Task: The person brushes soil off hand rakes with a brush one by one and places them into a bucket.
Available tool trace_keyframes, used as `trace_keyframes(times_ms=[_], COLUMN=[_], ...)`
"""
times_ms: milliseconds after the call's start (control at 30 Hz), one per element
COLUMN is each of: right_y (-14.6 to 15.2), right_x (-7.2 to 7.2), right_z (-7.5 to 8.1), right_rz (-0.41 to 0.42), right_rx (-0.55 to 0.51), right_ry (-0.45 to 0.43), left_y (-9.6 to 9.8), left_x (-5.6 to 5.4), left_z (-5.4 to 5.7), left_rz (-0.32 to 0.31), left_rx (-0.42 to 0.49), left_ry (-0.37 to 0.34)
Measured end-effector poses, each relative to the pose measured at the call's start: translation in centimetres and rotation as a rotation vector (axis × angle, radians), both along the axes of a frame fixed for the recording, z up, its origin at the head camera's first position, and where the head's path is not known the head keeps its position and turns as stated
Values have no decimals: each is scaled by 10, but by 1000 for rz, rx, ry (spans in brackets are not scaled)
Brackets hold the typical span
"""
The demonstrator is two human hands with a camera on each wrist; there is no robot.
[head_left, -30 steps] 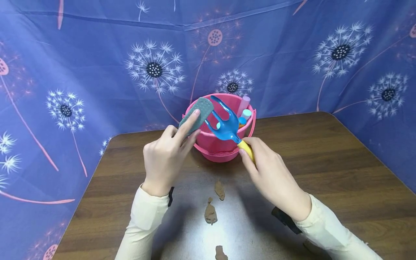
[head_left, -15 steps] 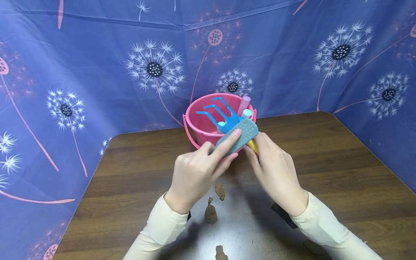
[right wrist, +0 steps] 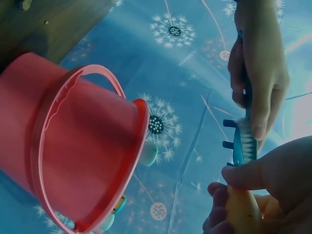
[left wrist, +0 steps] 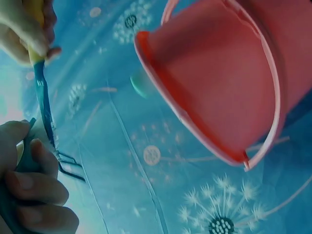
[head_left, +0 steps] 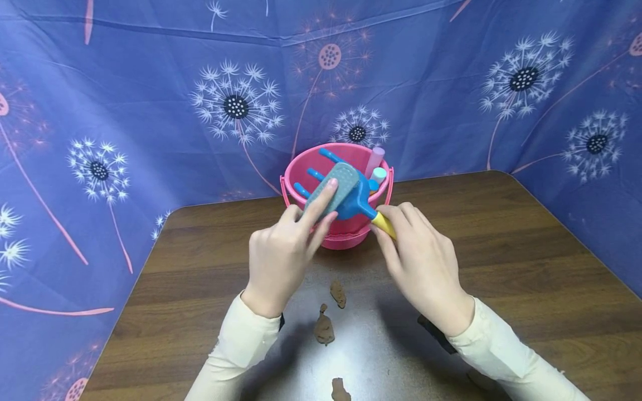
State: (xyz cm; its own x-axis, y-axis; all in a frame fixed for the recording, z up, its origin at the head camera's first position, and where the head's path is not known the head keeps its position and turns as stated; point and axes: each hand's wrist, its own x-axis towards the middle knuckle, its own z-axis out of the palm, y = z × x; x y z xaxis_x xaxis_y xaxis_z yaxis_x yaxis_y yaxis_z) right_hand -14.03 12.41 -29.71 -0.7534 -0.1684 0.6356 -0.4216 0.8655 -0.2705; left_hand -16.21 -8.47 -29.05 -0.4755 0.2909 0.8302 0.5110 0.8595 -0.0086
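My left hand [head_left: 278, 250] grips a grey-green scrub brush [head_left: 342, 181], index finger stretched along its dotted back. White bristles [right wrist: 247, 134] show beneath it in the right wrist view, against the head of a toy rake. In my right hand [head_left: 421, 262] is that rake's yellow handle [head_left: 384, 225]; its blue head [head_left: 357, 201] points up and left, partly covered by the brush. Both tools are above the near side of a pink bucket [head_left: 343, 241], in front of its opening in the head view. Part of the tines is hidden.
Lilac [head_left: 375, 160] and mint-green [head_left: 378, 175] handle ends stick out of the bucket's right side. Several brown, clay-like pieces [head_left: 324, 328] lie on the wooden table [head_left: 200, 267] between my forearms. A blue dandelion-print cloth [head_left: 431, 67] hangs behind and around the table.
The brush moved right and down toward the rake's handle, then back up-left over the head. The rake turned tines-up and then back. The bucket and brown pieces stayed in place.
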Motion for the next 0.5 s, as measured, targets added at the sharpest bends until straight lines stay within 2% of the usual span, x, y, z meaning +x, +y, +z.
trace_keyframes(times_ms=[300, 500], right_y=[0, 1], right_x=[2, 1], right_z=[2, 3], right_rz=[9, 25], right_rx=[-4, -25], right_ry=[-37, -50], left_y=[-18, -30], left_x=[-12, -15], left_z=[1, 5], left_rz=[70, 127], left_rx=[47, 89], left_ry=[15, 10])
